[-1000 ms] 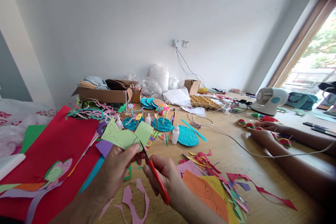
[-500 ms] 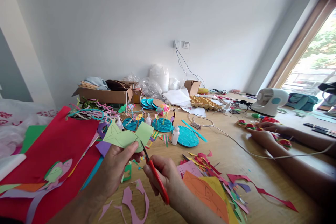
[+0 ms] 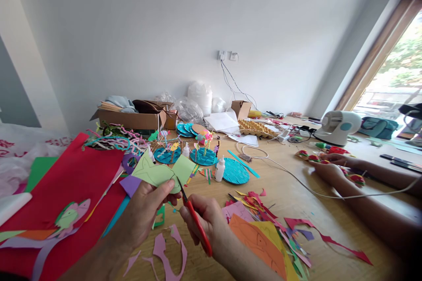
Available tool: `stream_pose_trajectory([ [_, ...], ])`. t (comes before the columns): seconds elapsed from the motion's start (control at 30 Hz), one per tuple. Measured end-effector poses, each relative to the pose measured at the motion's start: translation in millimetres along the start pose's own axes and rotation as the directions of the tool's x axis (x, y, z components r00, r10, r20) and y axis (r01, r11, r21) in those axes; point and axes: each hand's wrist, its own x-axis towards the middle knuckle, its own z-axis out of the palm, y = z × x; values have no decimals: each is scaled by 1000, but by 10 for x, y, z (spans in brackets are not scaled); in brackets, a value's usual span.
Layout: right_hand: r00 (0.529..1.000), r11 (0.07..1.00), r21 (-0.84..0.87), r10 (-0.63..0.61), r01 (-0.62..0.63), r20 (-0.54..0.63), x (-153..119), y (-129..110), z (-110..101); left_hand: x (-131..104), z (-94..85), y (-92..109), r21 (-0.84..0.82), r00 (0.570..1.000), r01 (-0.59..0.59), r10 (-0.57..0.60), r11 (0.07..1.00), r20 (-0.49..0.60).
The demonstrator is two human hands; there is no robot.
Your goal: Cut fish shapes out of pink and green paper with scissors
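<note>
My left hand (image 3: 142, 206) pinches a light green paper (image 3: 153, 172) that has a drawn outline on it. In my right hand (image 3: 206, 215) are red-handled scissors (image 3: 198, 224), their dark blades at the paper's right part, beside my left thumb. Below my hands lie pink paper scraps (image 3: 161, 250). An orange sheet (image 3: 260, 246) with drawn lines rests on a yellow one to the right of my right wrist. Cut fish shapes (image 3: 70, 217) in pink and green lie on a red sheet (image 3: 95, 175) at the left.
Blue discs (image 3: 235, 170) with paper figures and a white glue bottle (image 3: 220, 169) stand beyond my hands. Another person's hands (image 3: 329, 169) touch red and green pieces at the right. A white cable (image 3: 296, 181) crosses the table (image 3: 270, 197). A white fan (image 3: 339, 127) stands behind.
The green paper has tilted slightly, its right flap shifting a little to the right and down. My hands keep nearly the same place and hold.
</note>
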Motion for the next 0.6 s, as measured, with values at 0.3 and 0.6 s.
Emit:
stream_pose_trajectory([
  [0.3, 1000, 1000, -2, 22, -22, -20, -4, -12, 6, -1, -75, -11, 13, 996, 10, -11, 1000, 83],
  [0.6, 1000, 1000, 6, -3, 3, -18, 2, 10, 0, 0, -60, -15, 32, 994, 22, -25, 999, 106],
])
